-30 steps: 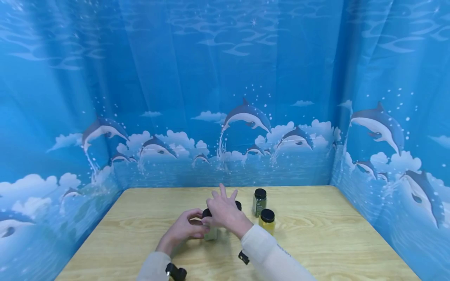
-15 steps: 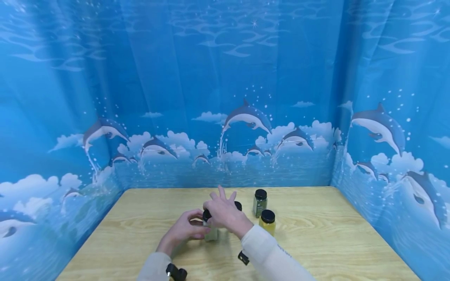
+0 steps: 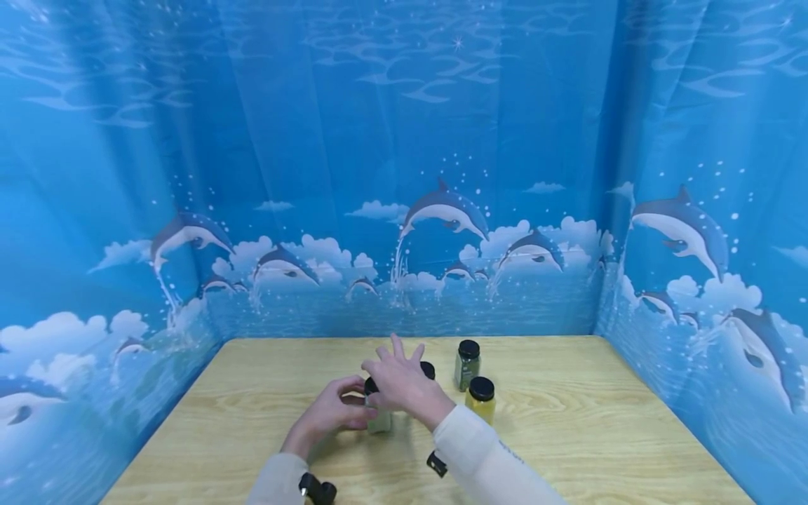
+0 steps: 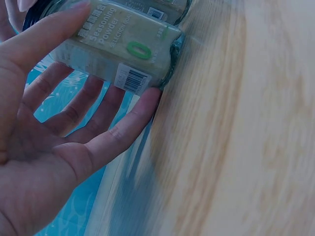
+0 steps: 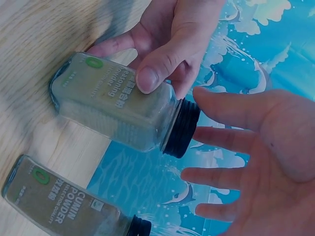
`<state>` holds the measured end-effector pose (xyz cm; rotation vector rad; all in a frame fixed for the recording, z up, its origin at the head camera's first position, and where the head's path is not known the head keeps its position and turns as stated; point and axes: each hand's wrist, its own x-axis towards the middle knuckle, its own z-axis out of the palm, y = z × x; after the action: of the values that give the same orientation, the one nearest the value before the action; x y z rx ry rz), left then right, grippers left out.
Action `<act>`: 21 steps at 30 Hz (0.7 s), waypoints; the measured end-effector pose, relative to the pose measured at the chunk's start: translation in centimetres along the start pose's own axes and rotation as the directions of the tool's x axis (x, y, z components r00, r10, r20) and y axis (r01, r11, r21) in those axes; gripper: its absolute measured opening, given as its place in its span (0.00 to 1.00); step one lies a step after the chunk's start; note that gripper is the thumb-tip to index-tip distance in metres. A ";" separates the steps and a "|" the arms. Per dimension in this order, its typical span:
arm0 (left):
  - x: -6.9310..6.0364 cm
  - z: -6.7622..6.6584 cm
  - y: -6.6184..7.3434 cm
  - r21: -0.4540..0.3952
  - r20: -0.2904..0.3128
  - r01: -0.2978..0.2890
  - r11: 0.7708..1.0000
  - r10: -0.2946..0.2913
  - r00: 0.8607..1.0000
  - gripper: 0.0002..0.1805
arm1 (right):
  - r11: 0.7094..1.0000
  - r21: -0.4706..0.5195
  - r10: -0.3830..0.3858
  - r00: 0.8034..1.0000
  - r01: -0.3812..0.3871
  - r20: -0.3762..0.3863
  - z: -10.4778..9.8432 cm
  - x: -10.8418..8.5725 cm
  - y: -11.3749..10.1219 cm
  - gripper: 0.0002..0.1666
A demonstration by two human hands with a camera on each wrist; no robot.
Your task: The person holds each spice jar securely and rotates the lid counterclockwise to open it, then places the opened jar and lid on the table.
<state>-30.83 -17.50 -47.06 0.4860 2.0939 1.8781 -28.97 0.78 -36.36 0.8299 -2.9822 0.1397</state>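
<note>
A clear glass jar labelled seasoning powder (image 3: 380,421) (image 4: 113,42) (image 5: 113,103) stands on the table. My left hand (image 3: 333,409) (image 4: 54,142) (image 5: 172,42) grips its body, thumb across the label and fingers along the other side. At its black cap (image 3: 371,385) (image 5: 181,129) is my right hand (image 3: 404,382) (image 5: 275,147), its thumb and forefinger tips against the cap's edge as far as I can tell. The other right fingers are straight and spread. In the head view this hand covers part of the jar.
A cumin powder jar (image 5: 64,196) lies within the right wrist view, beside the held one. On the wooden table (image 3: 581,435), a jar with green contents (image 3: 467,368) and a yellow one (image 3: 480,405) stand to the right. A blue dolphin-print curtain (image 3: 353,140) surrounds the table.
My right hand has turned slightly at the cap, its fingers shifting a little to the left. The left hand and the gripped jar have stayed in place.
</note>
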 end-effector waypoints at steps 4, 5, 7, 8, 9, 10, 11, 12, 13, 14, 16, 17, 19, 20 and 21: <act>0.1 0.0 0.0 0.013 -0.005 0.009 1.000 -0.009 1.000 0.28 | 1.000 0.013 0.011 1.000 -0.011 -0.007 0.0 0.0 -0.1 0.30; 0.1 0.0 0.0 0.016 -0.004 0.008 1.000 -0.008 1.000 0.27 | 1.000 0.012 0.012 1.000 -0.012 -0.007 0.0 0.0 -0.1 0.30; 0.0 0.0 0.0 0.017 -0.003 0.008 1.000 -0.008 1.000 0.26 | 1.000 0.006 0.014 1.000 -0.014 -0.010 0.0 0.1 -0.1 0.30; 0.0 -0.1 0.0 0.015 -0.001 0.005 1.000 -0.005 1.000 0.26 | 1.000 0.002 0.015 1.000 -0.015 -0.013 0.0 0.1 -0.1 0.29; 0.0 -0.1 0.0 0.013 0.000 0.003 1.000 -0.003 1.000 0.26 | 1.000 -0.002 0.016 1.000 -0.016 -0.013 0.0 0.1 -0.1 0.29; 0.0 -0.1 0.0 0.011 0.001 0.001 1.000 -0.001 1.000 0.26 | 1.000 -0.005 0.016 1.000 -0.016 -0.013 0.0 0.1 -0.1 0.29; 0.1 -0.1 0.0 0.009 0.000 0.000 1.000 0.000 1.000 0.26 | 1.000 -0.009 0.018 1.000 -0.018 -0.013 0.0 0.1 -0.1 0.28; 0.0 -0.1 0.0 0.005 -0.001 0.000 1.000 0.000 1.000 0.26 | 1.000 -0.012 0.019 1.000 -0.019 -0.014 0.0 0.1 0.0 0.27; 0.0 -0.1 0.1 0.004 -0.002 0.002 1.000 -0.002 1.000 0.26 | 1.000 -0.013 0.020 1.000 -0.020 -0.016 0.0 0.0 0.0 0.26; 0.1 -0.1 0.1 0.004 -0.003 0.003 1.000 -0.003 1.000 0.26 | 1.000 -0.014 0.022 1.000 -0.022 -0.016 0.0 0.0 0.0 0.26; 0.1 -0.1 0.1 0.003 -0.004 0.007 1.000 -0.007 1.000 0.26 | 0.999 -0.019 0.026 1.000 -0.026 -0.018 0.0 0.0 0.1 0.25; 0.0 0.0 0.2 0.003 -0.004 0.009 1.000 -0.009 1.000 0.26 | 0.999 -0.022 0.029 0.999 -0.029 -0.019 0.0 0.0 0.1 0.24; 0.0 0.0 0.3 0.004 -0.003 0.010 1.000 -0.010 1.000 0.26 | 0.999 -0.028 0.034 0.999 -0.035 -0.026 0.1 0.0 0.2 0.24; 0.0 0.0 0.3 0.005 -0.002 0.010 1.000 -0.010 1.000 0.26 | 0.999 -0.032 0.038 0.999 -0.038 -0.029 0.2 0.1 0.3 0.25; 0.0 0.0 0.3 0.005 -0.001 0.010 1.000 -0.010 1.000 0.26 | 0.998 -0.035 0.041 0.999 -0.043 -0.032 0.2 0.1 0.3 0.25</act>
<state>-30.78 -17.48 -46.73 0.4752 2.0984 1.8687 -29.22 0.95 -36.61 0.7547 -2.9651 0.1001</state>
